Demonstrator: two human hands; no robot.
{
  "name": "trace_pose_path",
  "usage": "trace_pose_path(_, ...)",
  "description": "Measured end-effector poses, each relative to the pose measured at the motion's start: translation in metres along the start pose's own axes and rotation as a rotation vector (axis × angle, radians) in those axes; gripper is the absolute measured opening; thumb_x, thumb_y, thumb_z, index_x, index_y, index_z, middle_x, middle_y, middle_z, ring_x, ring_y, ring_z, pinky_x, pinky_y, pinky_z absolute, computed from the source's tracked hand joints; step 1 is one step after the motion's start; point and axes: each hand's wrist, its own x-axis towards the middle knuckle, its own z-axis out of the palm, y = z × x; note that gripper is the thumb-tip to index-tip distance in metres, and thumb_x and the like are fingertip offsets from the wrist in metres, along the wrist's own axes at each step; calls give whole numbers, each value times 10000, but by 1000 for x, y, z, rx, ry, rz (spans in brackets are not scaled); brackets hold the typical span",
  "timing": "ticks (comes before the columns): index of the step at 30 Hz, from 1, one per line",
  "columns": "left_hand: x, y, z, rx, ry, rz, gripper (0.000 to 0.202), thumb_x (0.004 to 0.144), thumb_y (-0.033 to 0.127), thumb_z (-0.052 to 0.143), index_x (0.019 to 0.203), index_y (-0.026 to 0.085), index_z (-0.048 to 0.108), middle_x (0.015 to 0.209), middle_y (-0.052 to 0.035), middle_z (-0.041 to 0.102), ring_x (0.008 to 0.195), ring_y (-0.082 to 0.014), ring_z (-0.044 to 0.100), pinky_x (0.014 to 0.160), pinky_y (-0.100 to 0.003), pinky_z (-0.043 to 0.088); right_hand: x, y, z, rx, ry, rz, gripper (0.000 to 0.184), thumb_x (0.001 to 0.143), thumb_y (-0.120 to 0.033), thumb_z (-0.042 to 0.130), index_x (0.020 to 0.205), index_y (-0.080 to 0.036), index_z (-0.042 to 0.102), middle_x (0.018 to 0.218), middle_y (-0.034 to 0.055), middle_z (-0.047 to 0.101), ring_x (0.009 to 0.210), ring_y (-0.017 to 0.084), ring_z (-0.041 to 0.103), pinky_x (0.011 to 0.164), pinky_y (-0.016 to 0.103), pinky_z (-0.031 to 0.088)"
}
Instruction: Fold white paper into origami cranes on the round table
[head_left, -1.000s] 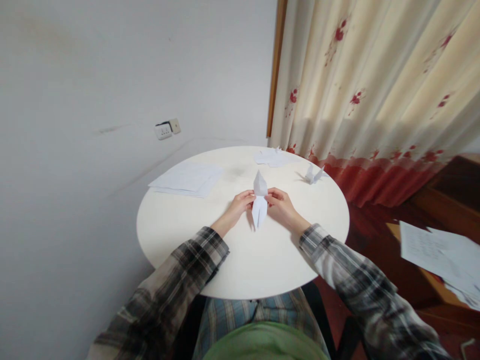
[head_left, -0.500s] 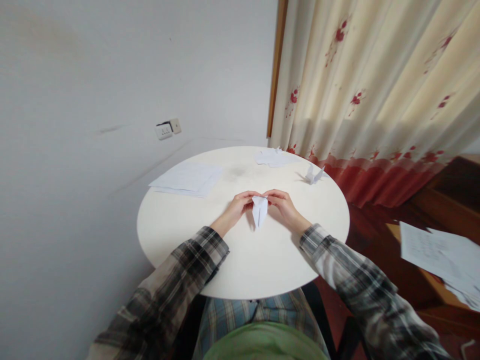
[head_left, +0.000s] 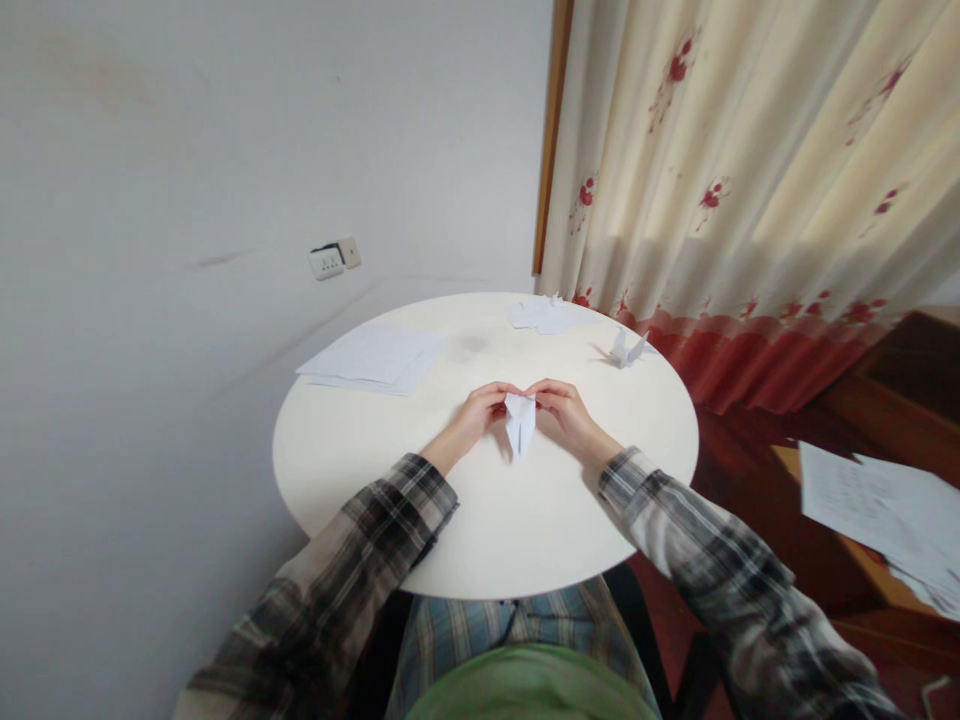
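A small white folded paper piece [head_left: 520, 425] lies on the round white table [head_left: 480, 520], its point toward me. My left hand [head_left: 480, 412] pinches its upper left edge with closed fingers. My right hand [head_left: 564, 412] pinches the upper right edge the same way. The fingertips of both hands nearly meet above the paper's top fold. Plaid sleeves cover both forearms.
A stack of white sheets [head_left: 375, 358] lies at the table's back left. More folded papers [head_left: 541, 314] sit at the far edge, and a finished paper crane [head_left: 625, 350] stands at the back right. A curtain [head_left: 750, 200] hangs behind. Loose sheets [head_left: 877, 505] rest on wood at the right.
The paper's upper flap, standing up a second ago, has been folded down flat. Both hands have closed in over the top edge and stay there.
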Motion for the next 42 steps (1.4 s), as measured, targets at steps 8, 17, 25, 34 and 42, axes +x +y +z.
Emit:
trace_pose_path(8, -3, 4, 3, 63, 19, 12, 153, 633, 275, 593, 681, 135, 630, 670, -14, 585, 645, -121, 521, 601, -228, 382, 0, 0, 1, -44, 21, 7, 107, 609, -176, 570, 641, -187, 672, 627, 12, 608, 601, 120, 512, 605, 241, 407)
trace_pose_path(17, -3, 2, 2, 152, 87, 92, 319, 639, 302, 643, 920, 155, 604, 756, -10, 609, 686, -117, 549, 651, -230, 414, 1, -2, 1, -100, 59, -18, 250, 676, -266, 574, 905, -195, 645, 758, 21, 647, 651, 120, 554, 610, 247, 430)
trace_pose_path(25, -2, 11, -1, 373, 517, 538, 161, 714, 255, 599, 857, 180, 586, 846, -26, 623, 798, -129, 572, 744, -236, 430, 3, -1, 1, -98, 106, -10, 388, 698, -375, 619, 1042, -200, 582, 997, 79, 638, 843, 153, 581, 700, 274, 455)
trace_pose_path(34, -15, 12, 6, 775, 306, 721, 94, 762, 219, 565, 807, 216, 647, 876, -31, 659, 881, -175, 568, 858, -327, 414, -8, -10, 4, -564, 246, -431, 250, 748, -336, 595, 961, -211, 634, 949, 68, 634, 867, 170, 551, 754, 322, 457)
trace_pose_path(42, -14, 13, 6, 804, 276, 739, 92, 769, 244, 565, 792, 220, 651, 850, -36, 662, 869, -178, 570, 853, -338, 422, -13, -17, 6, -769, 174, -621, 316, 771, -281, 575, 1086, -253, 570, 1118, 75, 583, 1046, 213, 491, 879, 410, 412)
